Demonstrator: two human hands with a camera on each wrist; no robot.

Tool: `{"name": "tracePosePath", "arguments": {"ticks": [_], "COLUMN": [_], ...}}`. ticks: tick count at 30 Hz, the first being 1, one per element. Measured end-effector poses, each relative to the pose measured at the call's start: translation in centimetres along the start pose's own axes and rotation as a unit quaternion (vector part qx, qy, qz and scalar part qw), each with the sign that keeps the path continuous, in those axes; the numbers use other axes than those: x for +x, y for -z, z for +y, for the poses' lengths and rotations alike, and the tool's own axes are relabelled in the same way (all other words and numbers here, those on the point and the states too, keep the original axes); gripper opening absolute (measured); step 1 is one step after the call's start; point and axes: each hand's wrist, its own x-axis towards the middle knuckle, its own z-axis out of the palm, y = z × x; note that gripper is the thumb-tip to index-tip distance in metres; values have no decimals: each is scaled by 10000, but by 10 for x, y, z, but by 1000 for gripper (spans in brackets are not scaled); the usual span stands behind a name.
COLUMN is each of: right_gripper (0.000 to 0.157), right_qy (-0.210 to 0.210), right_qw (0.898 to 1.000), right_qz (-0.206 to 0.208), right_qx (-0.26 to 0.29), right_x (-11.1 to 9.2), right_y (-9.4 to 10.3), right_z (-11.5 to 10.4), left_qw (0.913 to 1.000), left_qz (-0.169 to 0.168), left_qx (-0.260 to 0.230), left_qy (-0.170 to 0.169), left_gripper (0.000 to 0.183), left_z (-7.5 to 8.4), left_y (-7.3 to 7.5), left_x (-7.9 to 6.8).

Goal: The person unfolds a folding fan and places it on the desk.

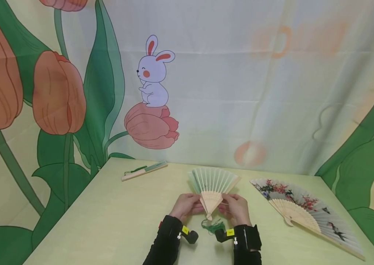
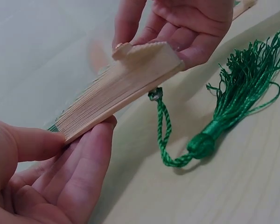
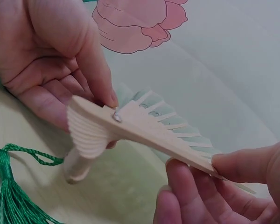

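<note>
A pale green folding fan point(image 1: 214, 182) with pierced wooden ribs is partly spread, its pivot end toward me. My left hand point(image 1: 186, 206) pinches the left outer rib between thumb and fingers; the left wrist view shows this hand point(image 2: 60, 172) on the stacked ribs point(image 2: 116, 93). My right hand point(image 1: 237, 209) pinches the right outer rib, and in the right wrist view this hand point(image 3: 238, 177) has its thumb on top and fingers below. From the pivot a green tassel point(image 2: 224, 102) hangs on a looped cord, lying on the table.
A closed folding fan point(image 1: 145, 171) with a green tassel lies at the back left of the pale table point(image 1: 107, 221). Spread out on the right is a larger fan point(image 1: 309, 209) painted with blossoms and birds. Behind the table hangs a printed curtain point(image 1: 213, 92) with tulips and a rabbit.
</note>
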Motion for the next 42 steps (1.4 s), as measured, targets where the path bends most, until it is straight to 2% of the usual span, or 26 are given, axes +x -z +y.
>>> {"name": "tracePosePath", "arguments": {"ticks": [11,23,42], "right_gripper": [26,25,21], "right_qy": [15,35,111], "right_qw": [9997,9995,9982], "right_qz": [5,-70,-152], "right_qx": [233,312,573], "right_x": [-2,-4,-2], "right_y": [2,4,7], "right_z": [-2,-3,-4], "left_qw": [9998,9998,9963], "left_qz": [97,57,338], "left_qx": [-156,-163,-785], "left_qy": [51,29,54], "left_gripper": [28,31,22], "left_z": [4,5,8], "left_y": [3,8,12], "left_x": [-2,-2,-1]}}
